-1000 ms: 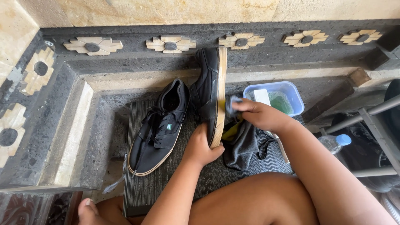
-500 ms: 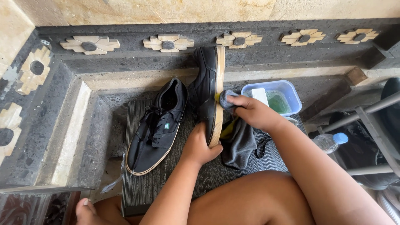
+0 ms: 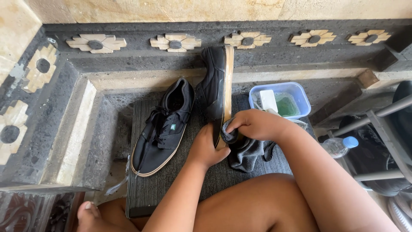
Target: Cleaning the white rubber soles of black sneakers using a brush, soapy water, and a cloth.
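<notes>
Biggest thing here is the dark stone ledge (image 3: 266,51) with the pale flower inlays running along the back, and sitting in its recess is a ribbed dark mat (image 3: 171,189) that everything rests on. On the mat, left of centre, a black sneaker (image 3: 163,126) with a tan sole lies flat, laces up, toe pointing toward the person and a bit left, heel toward the wall. Just right of it, the second black shoe (image 3: 216,90) is stood up on its side edge, its long axis running away from the person toward the wall, tan sole facing right. The left hand (image 3: 206,148) is wrapped around the near end of that shoe, fingers curled on the far side where I can't see them. The right hand (image 3: 257,125) has its fingers pinched tight on a bunched dark grey cloth (image 3: 246,152), pressing it against the sole edge at the near end. Behind that is a blue plastic tub (image 3: 300,92) with green liquid and a white block in it, and a clear bottle with a blue cap (image 3: 339,146) is off to the right.
</notes>
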